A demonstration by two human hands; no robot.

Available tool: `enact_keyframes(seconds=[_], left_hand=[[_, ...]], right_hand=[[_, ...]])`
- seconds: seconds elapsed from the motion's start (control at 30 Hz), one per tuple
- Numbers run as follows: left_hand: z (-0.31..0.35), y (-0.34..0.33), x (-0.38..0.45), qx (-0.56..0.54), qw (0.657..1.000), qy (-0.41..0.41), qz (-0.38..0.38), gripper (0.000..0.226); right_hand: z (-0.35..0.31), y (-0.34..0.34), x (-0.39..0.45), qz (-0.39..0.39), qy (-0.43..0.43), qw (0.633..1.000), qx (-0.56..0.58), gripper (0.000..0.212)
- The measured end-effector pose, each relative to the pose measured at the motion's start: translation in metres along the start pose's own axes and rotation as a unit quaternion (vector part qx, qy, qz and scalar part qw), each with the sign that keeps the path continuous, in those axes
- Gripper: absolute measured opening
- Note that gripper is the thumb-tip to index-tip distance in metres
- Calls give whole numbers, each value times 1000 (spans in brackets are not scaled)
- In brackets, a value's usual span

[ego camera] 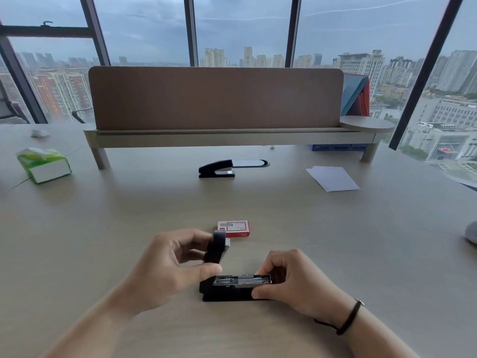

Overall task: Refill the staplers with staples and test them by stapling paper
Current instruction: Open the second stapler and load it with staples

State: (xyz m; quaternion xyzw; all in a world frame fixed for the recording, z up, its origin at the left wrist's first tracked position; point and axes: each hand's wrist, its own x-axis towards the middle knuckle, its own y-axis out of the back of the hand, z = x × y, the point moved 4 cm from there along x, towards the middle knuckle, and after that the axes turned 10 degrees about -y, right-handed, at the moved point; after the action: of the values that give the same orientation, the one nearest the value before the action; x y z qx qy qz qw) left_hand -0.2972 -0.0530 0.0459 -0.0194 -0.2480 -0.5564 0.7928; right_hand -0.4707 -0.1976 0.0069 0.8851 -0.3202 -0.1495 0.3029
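A black stapler (232, 288) lies on the desk close to me with its lid (216, 248) swung up and its metal staple channel exposed. My left hand (170, 262) pinches the raised lid. My right hand (289, 277) grips the front end of the stapler's base and channel. A red and white staple box (233, 229) sits just behind the stapler, with its inner tray partly hidden behind the lid. A second black stapler (216, 169) rests shut farther back at the desk's middle. Sheets of white paper (333, 178) lie at the back right.
A green tissue pack (44, 165) stands at the left. A raised shelf with a brown divider panel (215, 99) runs across the back, with a blue basket (338, 147) under its right end. A pale rounded object (471, 232) shows at the right edge.
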Motion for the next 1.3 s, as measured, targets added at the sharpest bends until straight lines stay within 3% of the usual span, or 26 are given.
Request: enact_keyframes(seconds=[0.3, 0.57, 0.67, 1.17, 1.3], left_hand=[[-14, -34, 2, 4, 1000, 7, -24, 24], [-15, -44, 5, 155, 984, -15, -84, 28], [-16, -50, 5, 202, 973, -20, -107, 26], [-22, -56, 3, 203, 971, 17, -123, 33], [-23, -55, 2, 196, 974, 15, -110, 35]], right_hand=[[0, 0, -1, 1, -14, 1000, 0, 22], [5, -3, 3, -8, -9, 1000, 15, 21], [6, -4, 5, -10, -2, 1000, 7, 33], [8, 0, 2, -8, -1, 1000, 15, 34], [8, 6, -3, -59, 10, 991, 118, 36]])
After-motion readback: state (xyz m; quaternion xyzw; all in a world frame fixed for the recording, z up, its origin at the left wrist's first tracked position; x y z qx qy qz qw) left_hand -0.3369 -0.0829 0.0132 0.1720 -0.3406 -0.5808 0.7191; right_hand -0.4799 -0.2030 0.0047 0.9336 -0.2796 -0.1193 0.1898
